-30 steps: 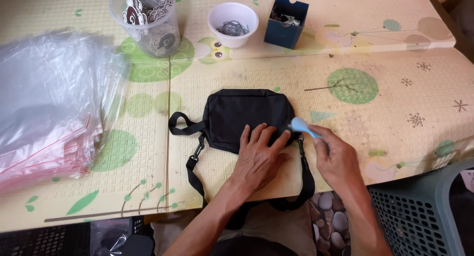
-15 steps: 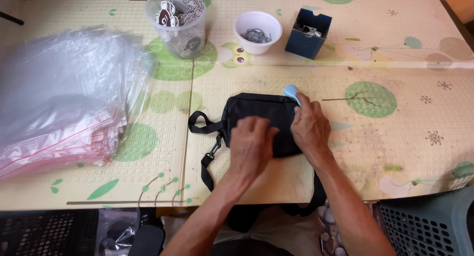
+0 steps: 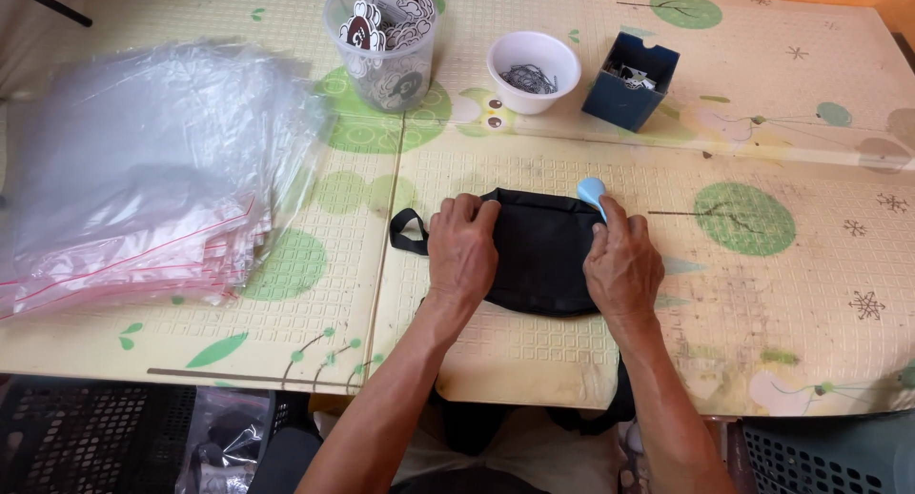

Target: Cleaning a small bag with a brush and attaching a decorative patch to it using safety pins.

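A home packing workbench: stacked zip bags (image 3: pixel 143 189) and parts cups (image 3: pixel 533 70).

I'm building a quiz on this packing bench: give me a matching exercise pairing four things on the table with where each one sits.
Things:
1. black bag
2. stack of clear plastic bags
3. white bowl
4. dark blue box

Places:
A. far side of the table, right of the bowl
B. left part of the table
C. under both hands, at the near edge
D. between the clear tub and the blue box

Pairs: 1-C, 2-B, 3-D, 4-A

The left hand and right hand press flat on the bag; the right one also holds a small light blue tool.
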